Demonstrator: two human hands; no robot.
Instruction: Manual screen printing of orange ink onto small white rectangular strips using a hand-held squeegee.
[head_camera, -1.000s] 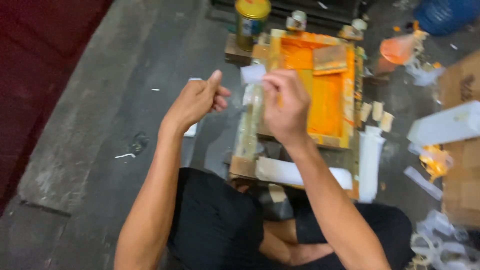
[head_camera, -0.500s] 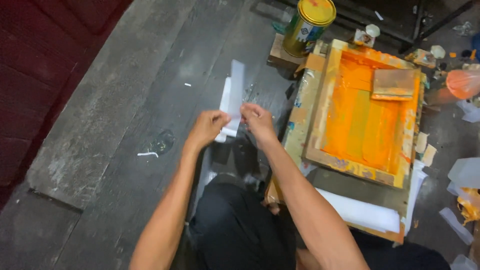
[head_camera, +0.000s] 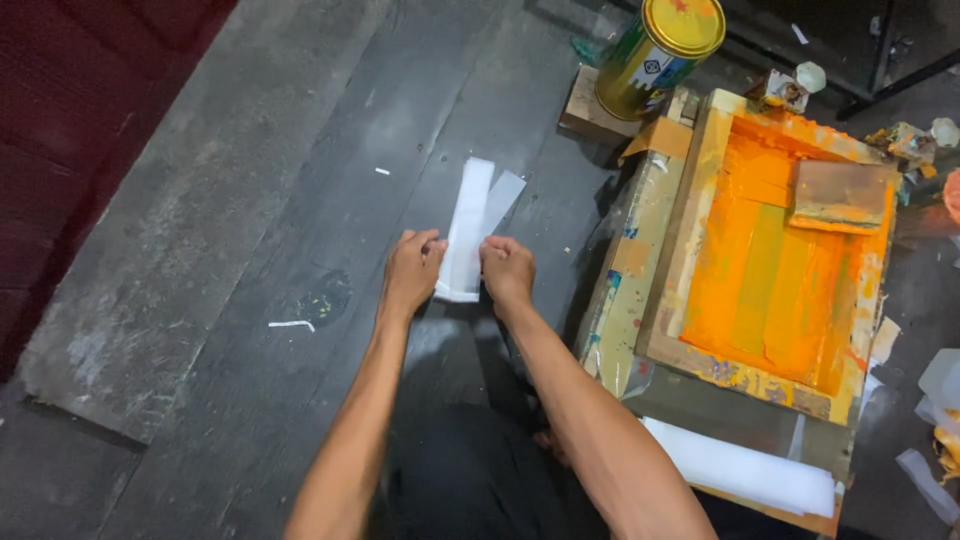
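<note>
Since the earlier frame both hands have come down to the floor (head_camera: 250, 200). The strips (head_camera: 470, 225) now lie flat on it, left of the frame (head_camera: 690, 260), long axis running away from the person. Left hand (head_camera: 410, 275) and right hand (head_camera: 507, 272) pinch the near end, fingers curled together.

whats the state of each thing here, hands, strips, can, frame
left hand: closed on the near end of the white strips
right hand: closed on the same end
white strips: flat on the floor, far ends splayed apart
paint can: upright, lid on
screen frame: lying flat, coated in orange ink
squeegee: resting inside the frame
</note>
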